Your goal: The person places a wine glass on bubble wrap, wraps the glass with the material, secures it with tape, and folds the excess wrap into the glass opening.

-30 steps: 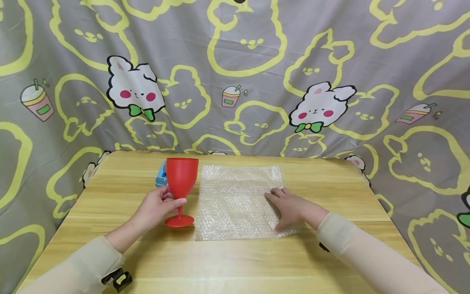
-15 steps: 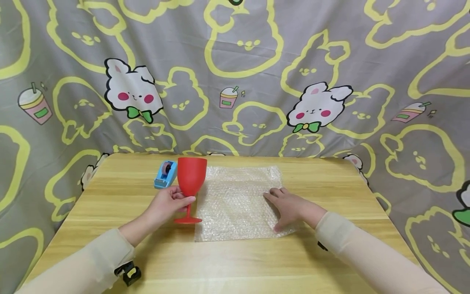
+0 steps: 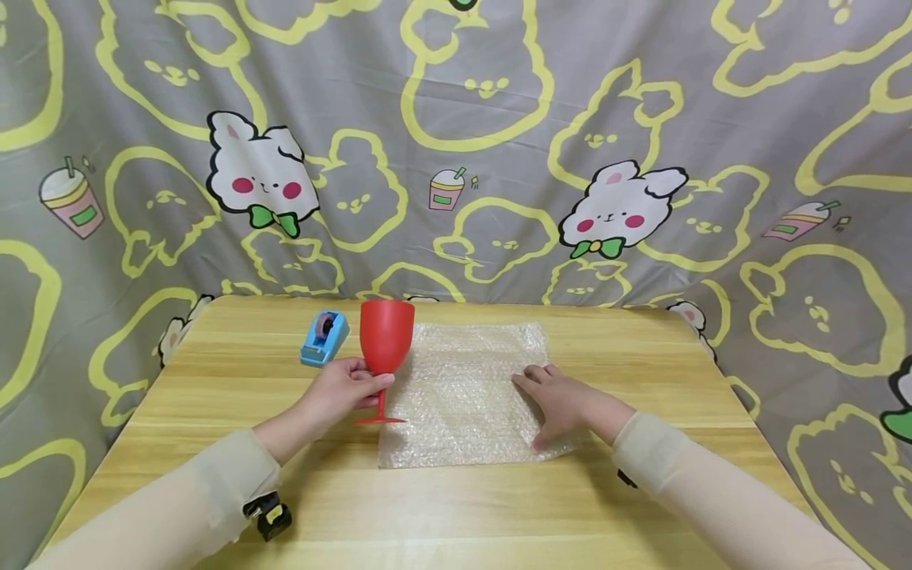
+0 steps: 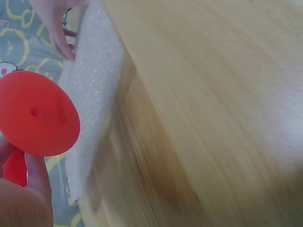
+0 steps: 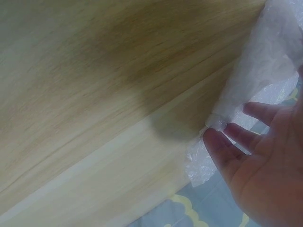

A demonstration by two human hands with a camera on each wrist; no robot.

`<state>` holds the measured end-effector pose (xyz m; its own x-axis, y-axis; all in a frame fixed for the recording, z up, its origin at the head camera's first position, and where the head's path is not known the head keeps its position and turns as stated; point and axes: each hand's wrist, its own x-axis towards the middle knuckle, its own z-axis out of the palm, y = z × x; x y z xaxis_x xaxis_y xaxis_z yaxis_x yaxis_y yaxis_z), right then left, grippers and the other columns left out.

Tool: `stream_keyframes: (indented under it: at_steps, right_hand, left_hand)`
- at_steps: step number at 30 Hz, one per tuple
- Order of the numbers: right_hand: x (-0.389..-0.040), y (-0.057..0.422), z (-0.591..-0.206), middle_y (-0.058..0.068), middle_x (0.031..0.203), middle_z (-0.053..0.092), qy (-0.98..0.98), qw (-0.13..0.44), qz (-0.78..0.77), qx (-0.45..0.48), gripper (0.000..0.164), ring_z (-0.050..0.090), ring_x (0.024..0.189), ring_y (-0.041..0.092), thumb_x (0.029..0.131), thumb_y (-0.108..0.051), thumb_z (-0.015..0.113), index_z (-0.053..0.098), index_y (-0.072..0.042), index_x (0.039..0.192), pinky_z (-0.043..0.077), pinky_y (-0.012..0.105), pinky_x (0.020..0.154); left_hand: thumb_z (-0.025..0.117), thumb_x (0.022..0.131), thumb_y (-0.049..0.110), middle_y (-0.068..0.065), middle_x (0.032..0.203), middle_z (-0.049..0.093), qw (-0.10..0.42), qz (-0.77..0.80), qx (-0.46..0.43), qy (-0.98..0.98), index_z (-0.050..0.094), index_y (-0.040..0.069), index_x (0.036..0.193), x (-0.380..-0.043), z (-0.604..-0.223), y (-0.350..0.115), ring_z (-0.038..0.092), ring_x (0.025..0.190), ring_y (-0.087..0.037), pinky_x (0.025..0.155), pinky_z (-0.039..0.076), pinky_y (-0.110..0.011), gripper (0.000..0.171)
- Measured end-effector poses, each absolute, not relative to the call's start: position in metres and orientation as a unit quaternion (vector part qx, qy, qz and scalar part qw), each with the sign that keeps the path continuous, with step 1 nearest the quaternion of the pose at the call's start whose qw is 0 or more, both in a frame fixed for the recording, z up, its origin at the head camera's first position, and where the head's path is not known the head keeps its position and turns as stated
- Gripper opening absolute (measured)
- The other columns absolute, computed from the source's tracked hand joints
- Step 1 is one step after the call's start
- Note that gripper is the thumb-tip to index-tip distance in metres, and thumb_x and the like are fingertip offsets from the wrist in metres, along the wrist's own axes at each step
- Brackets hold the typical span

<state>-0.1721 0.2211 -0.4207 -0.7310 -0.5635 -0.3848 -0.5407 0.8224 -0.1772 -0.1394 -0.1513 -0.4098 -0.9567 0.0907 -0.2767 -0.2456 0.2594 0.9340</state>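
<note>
My left hand (image 3: 342, 386) pinches a red goblet (image 3: 386, 336) by its stem, just under the bowl. The goblet is upright and overlaps the left edge of a sheet of bubble wrap (image 3: 463, 396) in the head view. From the left wrist, the round underside of the goblet's foot (image 4: 40, 116) faces the camera, raised off the table. On the sheet's right edge my right hand (image 3: 559, 402) rests with fingers spread. In the right wrist view its fingertips (image 5: 214, 137) touch the wrap's edge, which is a little wrinkled there.
A blue tape dispenser (image 3: 324, 340) with a roll in it stands at the back left, beyond the left hand. The wooden table (image 3: 456, 514) ends at the back against a grey curtain (image 3: 499, 103) with cartoon prints. A small black device (image 3: 271, 516) is strapped at the left sleeve.
My left hand has carried the goblet to the right, from beside the bubble wrap to over its left edge, uncovering the tape dispenser. The right hand stays on the wrap.
</note>
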Motion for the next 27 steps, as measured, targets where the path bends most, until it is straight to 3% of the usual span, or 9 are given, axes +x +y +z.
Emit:
stream_keyframes:
  at_steps: [11,27]
  right_hand:
    - [-0.171,0.222,-0.423,0.023,0.156,0.030,0.930,0.214,-0.027,-0.298,0.116,0.031,0.138,0.043,0.067,-0.047,0.091,0.030,-0.003,0.156,0.043,0.053,0.106]
    - [-0.172,0.220,-0.422,0.022,0.156,0.030,0.930,0.213,-0.025,-0.297,0.116,0.030,0.139,0.043,0.067,-0.047,0.091,0.029,-0.003,0.156,0.041,0.053,0.107]
  left_hand:
    - [0.077,0.089,0.028,-0.013,0.092,0.068,0.156,0.610,-0.067,0.774,0.062,-0.007,0.109,-0.147,-0.418,-0.141,0.068,0.072,-0.016,0.072,0.060,-0.029,0.043]
    - [0.077,0.090,0.018,-0.012,0.083,0.065,0.199,0.619,-0.094,0.754,0.060,-0.006,0.100,-0.151,-0.426,-0.126,0.065,0.063,-0.013,0.064,0.058,-0.024,0.032]
